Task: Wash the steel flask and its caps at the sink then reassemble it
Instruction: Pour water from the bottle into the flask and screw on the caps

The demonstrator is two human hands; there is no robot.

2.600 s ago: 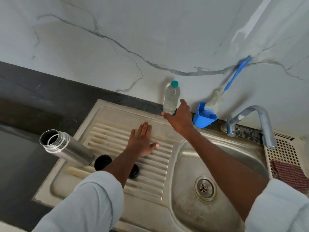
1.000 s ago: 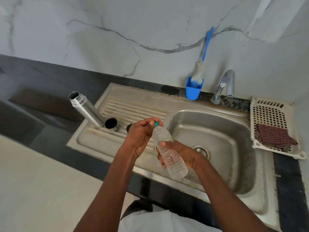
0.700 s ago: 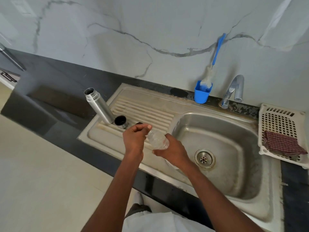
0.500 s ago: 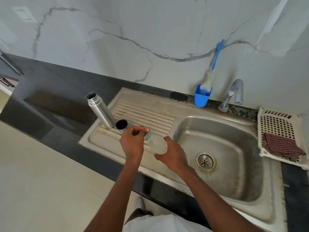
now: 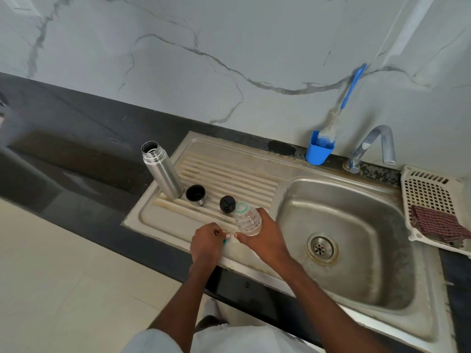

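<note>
Over the ribbed drainboard of the sink point(image 5: 163, 220), the right hand point(image 5: 265, 240) is wrapped around a small clear plastic bottle point(image 5: 248, 220), which stands open-mouthed and tipped a little toward the flask. The left hand point(image 5: 206, 244) pinches something small and green at its fingertips (most likely the bottle's cap point(image 5: 224, 241), though only a sliver shows). The steel flask point(image 5: 161, 170) stands uncapped at the left end of the drainboard, leaning slightly, with its cup-shaped cap point(image 5: 195, 194) just beside its base, open side up, and the black stopper point(image 5: 227, 204) a little further right, near the bottle's mouth. The step in hand looks like getting liquid from the bottle into the flask to start the wash. To do it well, the left hand should park the green cap somewhere it won't roll into the basin point(image 5: 356, 225), then steady the flask, since a tall narrow vessel on ridges tips easily. Bring the bottle's mouth right over the flask's opening before tilting, and squeeze gently; the thin plastic will buckle and spurt if gripped hard. A bottle brush point(image 5: 339, 110) waits in its blue holder point(image 5: 318, 151) by the tap point(image 5: 374, 146).
</note>
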